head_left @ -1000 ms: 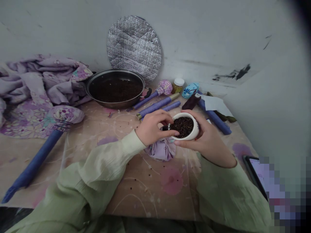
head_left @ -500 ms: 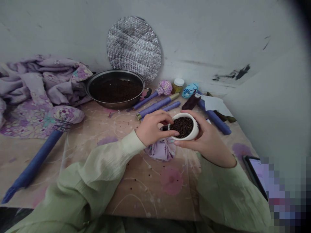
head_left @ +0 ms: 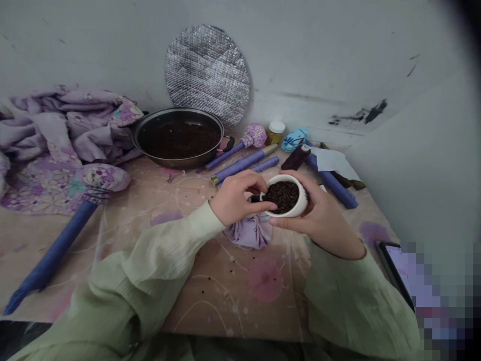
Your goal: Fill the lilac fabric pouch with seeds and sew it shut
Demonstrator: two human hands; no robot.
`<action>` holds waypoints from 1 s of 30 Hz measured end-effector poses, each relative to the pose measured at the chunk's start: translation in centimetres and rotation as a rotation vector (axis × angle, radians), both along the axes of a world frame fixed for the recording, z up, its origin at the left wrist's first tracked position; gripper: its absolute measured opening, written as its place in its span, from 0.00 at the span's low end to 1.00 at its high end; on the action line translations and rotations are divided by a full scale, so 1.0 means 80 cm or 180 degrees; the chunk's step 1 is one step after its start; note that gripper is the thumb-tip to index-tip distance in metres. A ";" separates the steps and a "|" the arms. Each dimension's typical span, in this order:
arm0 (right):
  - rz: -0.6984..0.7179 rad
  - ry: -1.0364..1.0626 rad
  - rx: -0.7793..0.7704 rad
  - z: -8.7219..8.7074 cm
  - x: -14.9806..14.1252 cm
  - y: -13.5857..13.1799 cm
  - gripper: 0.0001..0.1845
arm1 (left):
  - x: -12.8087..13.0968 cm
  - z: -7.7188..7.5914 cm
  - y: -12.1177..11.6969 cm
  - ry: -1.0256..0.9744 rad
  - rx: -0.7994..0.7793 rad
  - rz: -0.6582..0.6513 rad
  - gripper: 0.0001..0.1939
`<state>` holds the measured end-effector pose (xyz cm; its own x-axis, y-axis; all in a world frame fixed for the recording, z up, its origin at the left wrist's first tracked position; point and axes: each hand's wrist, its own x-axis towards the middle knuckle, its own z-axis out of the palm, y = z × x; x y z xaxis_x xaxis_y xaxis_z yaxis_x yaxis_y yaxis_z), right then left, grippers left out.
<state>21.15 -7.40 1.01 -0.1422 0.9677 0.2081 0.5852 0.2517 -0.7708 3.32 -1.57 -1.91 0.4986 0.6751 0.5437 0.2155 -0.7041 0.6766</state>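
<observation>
- The left hand (head_left: pixel 239 198) is bent around the left side of the cup (head_left: pixel 296 204), and its fingers curve over the rim. A small dark thing sits by the fingers, but it is too small to tell what it is.
- The right hand (head_left: pixel 319 216) holds the cup from the right, with its fingers wrapped around the side and one finger under the front.
- The cup is white and sits between the two hands, up off the table. It is full of dark grains (head_left: pixel 282 196).
- Both arms have pale green sleeves (head_left: pixel 150 268).
- Just under the hands is a tied purple cloth (head_left: pixel 250 233).
- A pink spot (head_left: pixel 265 281) is on the table (head_left: pixel 210 306), at the bottom middle.
- A long blue stick (head_left: pixel 52 255) lies on the left, with a flowery cloth ball (head_left: pixel 101 178) on its end.
- A phone (head_left: pixel 391 265) is at the lower right, partly blurred.
- A black pan (head_left: pixel 178 140) with dark grains sits at the back, and a pile of purple cloth (head_left: pixel 63 135) lies to its left.
- A silver round mat (head_left: pixel 206 75) leans on the wall at the top.
</observation>
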 end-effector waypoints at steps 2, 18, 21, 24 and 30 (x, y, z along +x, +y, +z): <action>0.0011 0.0016 -0.0003 0.001 -0.001 0.000 0.38 | 0.000 -0.001 0.000 -0.0065 -0.0098 -0.0028 0.14; -0.0003 -0.0005 -0.0006 0.002 -0.002 0.000 0.39 | -0.001 0.000 0.001 0.0069 -0.0002 -0.0019 0.12; -0.0001 -0.0002 -0.0010 0.001 -0.001 0.000 0.39 | -0.001 0.001 0.001 0.0084 0.0023 0.0007 0.12; 0.0005 -0.0021 0.0010 0.001 -0.001 0.000 0.39 | -0.001 0.001 0.001 0.0009 -0.0010 -0.0046 0.13; 0.0007 -0.0044 0.0006 0.001 0.000 -0.001 0.39 | -0.001 0.000 0.001 0.0052 0.0077 -0.0016 0.12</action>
